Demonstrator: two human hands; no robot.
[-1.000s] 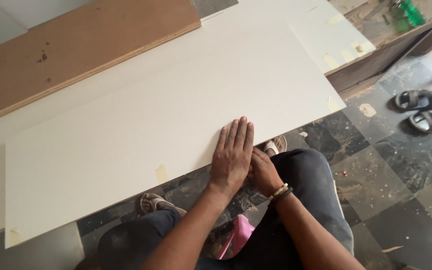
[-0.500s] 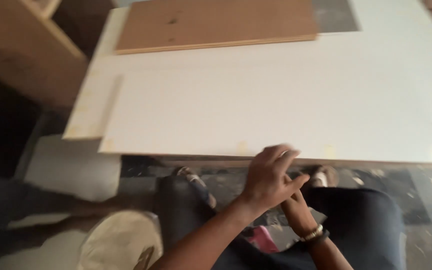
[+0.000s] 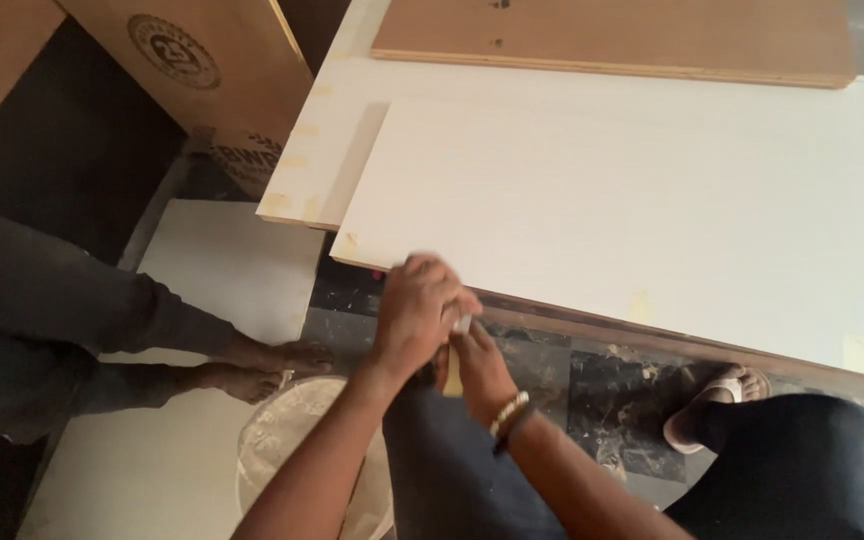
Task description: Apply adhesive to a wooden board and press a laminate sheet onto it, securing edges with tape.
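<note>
I see both hands meet at the near edge of the white board [image 3: 632, 220], close to its left corner. My left hand [image 3: 417, 310] sits on top, fingers curled down over the edge and over something small and pale [image 3: 462, 324] that peeks out between the two hands; I cannot tell what it is, nor which hand truly grips it. My right hand [image 3: 477, 365], wearing a beaded bracelet [image 3: 508, 412], comes up from below the board's edge with its fingers bent toward that same spot, touching the left hand. The white board lies on a larger pale sheet [image 3: 327, 140], and a brown board [image 3: 622, 35] lies along the far side. Left of the white board's corner, another person's bare feet [image 3: 272, 368] stand on the floor beside a white bucket [image 3: 292, 450]. A sandalled foot [image 3: 707, 400] shows below the board's near edge.
</note>
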